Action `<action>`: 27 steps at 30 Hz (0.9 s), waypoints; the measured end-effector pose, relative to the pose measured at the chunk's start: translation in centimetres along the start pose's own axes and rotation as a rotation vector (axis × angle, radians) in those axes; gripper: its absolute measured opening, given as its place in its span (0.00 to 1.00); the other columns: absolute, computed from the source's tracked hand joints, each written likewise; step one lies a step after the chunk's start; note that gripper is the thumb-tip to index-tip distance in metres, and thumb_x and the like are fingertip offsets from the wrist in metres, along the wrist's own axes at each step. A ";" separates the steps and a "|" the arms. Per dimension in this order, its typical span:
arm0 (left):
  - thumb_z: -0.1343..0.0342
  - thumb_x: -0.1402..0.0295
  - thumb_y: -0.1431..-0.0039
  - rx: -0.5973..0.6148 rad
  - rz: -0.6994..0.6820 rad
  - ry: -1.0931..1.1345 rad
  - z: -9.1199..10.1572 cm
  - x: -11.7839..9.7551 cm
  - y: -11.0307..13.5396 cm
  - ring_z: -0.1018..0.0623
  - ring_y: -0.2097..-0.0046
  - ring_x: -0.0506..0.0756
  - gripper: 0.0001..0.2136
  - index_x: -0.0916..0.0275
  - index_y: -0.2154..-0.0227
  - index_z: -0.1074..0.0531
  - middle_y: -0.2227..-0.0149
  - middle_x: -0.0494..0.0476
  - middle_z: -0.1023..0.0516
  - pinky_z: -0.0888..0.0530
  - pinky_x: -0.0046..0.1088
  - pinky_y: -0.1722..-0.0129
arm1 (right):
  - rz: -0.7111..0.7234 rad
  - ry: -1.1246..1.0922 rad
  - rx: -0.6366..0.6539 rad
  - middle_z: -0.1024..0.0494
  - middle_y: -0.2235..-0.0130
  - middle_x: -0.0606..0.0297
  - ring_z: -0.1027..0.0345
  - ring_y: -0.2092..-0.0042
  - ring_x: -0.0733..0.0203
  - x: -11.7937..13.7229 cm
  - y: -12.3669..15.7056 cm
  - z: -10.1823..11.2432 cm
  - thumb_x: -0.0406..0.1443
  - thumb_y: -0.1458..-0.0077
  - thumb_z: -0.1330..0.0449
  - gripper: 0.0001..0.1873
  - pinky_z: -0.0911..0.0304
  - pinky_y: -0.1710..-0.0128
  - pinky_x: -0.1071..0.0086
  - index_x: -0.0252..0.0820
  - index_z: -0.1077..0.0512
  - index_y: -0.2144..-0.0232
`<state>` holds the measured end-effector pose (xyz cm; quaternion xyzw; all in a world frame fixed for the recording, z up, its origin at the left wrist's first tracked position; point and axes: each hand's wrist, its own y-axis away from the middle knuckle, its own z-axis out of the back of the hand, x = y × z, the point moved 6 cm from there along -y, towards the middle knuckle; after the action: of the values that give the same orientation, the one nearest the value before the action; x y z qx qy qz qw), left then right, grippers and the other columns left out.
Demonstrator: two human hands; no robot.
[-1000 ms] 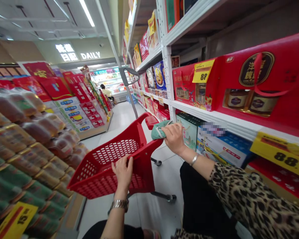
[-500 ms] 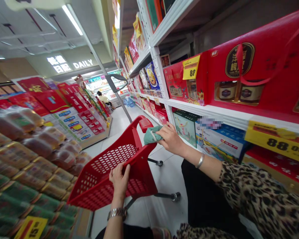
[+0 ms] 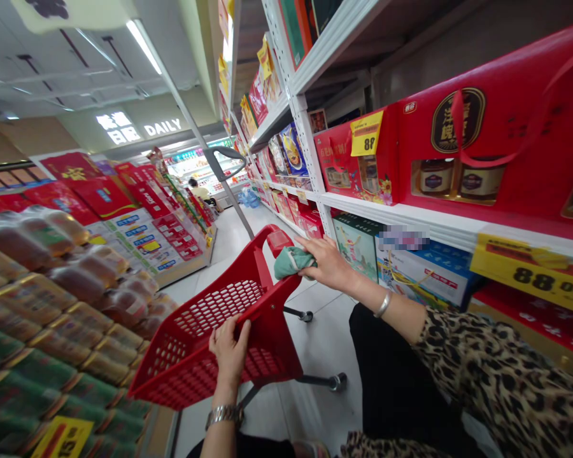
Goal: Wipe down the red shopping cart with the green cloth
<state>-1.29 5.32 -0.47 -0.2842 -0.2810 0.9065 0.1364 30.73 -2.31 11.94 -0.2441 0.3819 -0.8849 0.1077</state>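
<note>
A red plastic shopping cart (image 3: pixel 210 312) with perforated sides stands on the floor in front of me, its grey pole and handle (image 3: pixel 224 162) rising at an angle. My left hand (image 3: pixel 230 343) grips the near rim, thumb outside and fingers curled over the edge. In my right hand (image 3: pixel 322 257) is a green cloth (image 3: pixel 291 262), bunched up and pressed on the cart's right end, beside its raised red corner (image 3: pixel 277 238). The tips of my right fingers are partly hidden by the cloth.
White shelves (image 3: pixel 396 213) on the right hold red gift boxes (image 3: pixel 516 137) and price tags (image 3: pixel 367 133). Stacked drink packs (image 3: pixel 71 331) stand close on the left. Farther down the aisle, a person (image 3: pixel 199 191) is near a lit cooler.
My right hand and the cloth have shifted slightly on the cart's corner, with the hand's back turned a little. My left hand keeps its hold on the rim.
</note>
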 end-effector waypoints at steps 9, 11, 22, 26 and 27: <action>0.47 0.56 0.41 -0.002 0.010 0.033 0.5 0.2 0.1 0.23 0.53 0.62 0.13 0.54 0.60 0.23 0.59 0.56 0.17 0.38 0.50 0.39 | 0.208 0.301 -0.136 0.20 0.49 0.56 0.31 0.44 0.48 3.0 2.4 -1.2 0.29 0.37 0.39 0.14 0.50 0.33 0.41 0.44 0.23 0.50; 0.48 0.55 0.41 -0.008 0.012 0.043 0.6 0.2 0.2 0.23 0.53 0.62 0.13 0.54 0.60 0.23 0.59 0.56 0.17 0.38 0.51 0.39 | 0.255 0.370 -0.230 0.22 0.42 0.53 0.34 0.38 0.47 3.8 3.6 -1.8 0.27 0.34 0.45 0.16 0.53 0.31 0.37 0.43 0.23 0.49; 0.47 0.56 0.40 -0.014 0.030 0.033 0.8 0.5 0.5 0.24 0.52 0.61 0.12 0.53 0.61 0.23 0.60 0.55 0.18 0.40 0.51 0.37 | 0.487 0.346 -0.399 0.18 0.47 0.53 0.26 0.41 0.53 7.2 6.3 -3.1 0.29 0.32 0.44 0.12 0.50 0.27 0.45 0.38 0.22 0.51; 0.46 0.57 0.40 -0.009 0.041 0.027 1.0 0.3 0.7 0.24 0.52 0.61 0.12 0.54 0.60 0.23 0.59 0.56 0.18 0.40 0.50 0.37 | 0.576 0.271 -0.344 0.17 0.48 0.55 0.25 0.42 0.54 8.6 6.9 -4.7 0.29 0.32 0.44 0.11 0.48 0.28 0.44 0.41 0.22 0.53; 0.46 0.57 0.40 0.000 0.045 0.027 1.0 0.3 0.7 0.24 0.52 0.61 0.12 0.54 0.60 0.23 0.59 0.55 0.18 0.40 0.50 0.37 | 0.595 0.265 -0.335 0.17 0.48 0.56 0.25 0.42 0.54 8.7 6.9 -4.9 0.29 0.32 0.44 0.11 0.48 0.29 0.44 0.42 0.22 0.53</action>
<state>-2.15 4.44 -0.32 -0.3028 -0.2728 0.9053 0.1196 20.74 -7.30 7.08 -0.0199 0.5863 -0.7640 0.2685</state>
